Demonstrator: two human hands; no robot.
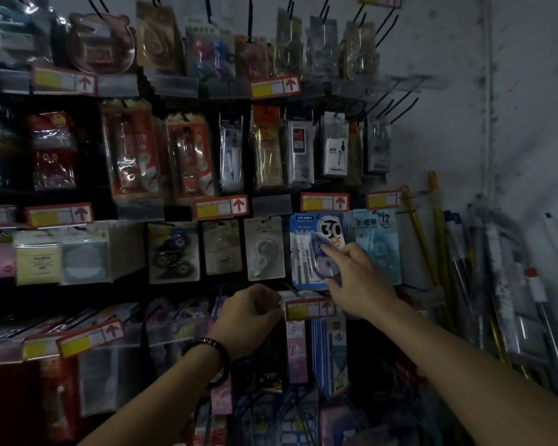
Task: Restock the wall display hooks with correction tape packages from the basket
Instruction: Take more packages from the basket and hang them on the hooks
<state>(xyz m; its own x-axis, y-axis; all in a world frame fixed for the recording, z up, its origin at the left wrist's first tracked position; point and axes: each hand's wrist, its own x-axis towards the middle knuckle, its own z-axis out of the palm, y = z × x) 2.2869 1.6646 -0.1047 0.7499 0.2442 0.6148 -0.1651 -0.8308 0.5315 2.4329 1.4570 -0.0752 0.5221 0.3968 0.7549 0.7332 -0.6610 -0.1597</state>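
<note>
A blue correction tape package (306, 252) marked "30" hangs on the display wall in the third row, right of centre. My right hand (360, 281) holds it from the right, index finger on the front of its blister and thumb at the lower edge. A light blue package (376, 236) marked "12" hangs just right of it, partly behind my hand. My left hand (250, 312) is curled just below, its fingertips pinching the clear label holder (308, 309) with the red and yellow price tag. A blue wire basket (290, 413) shows dimly at the bottom centre, under my left forearm.
Other correction tape cards (264, 247) hang to the left in the same row. Rows of stationery packs fill the hooks above and below. Bare black hooks (397, 106) stick out at the upper right. Poles and rods (438, 252) lean against the grey wall on the right.
</note>
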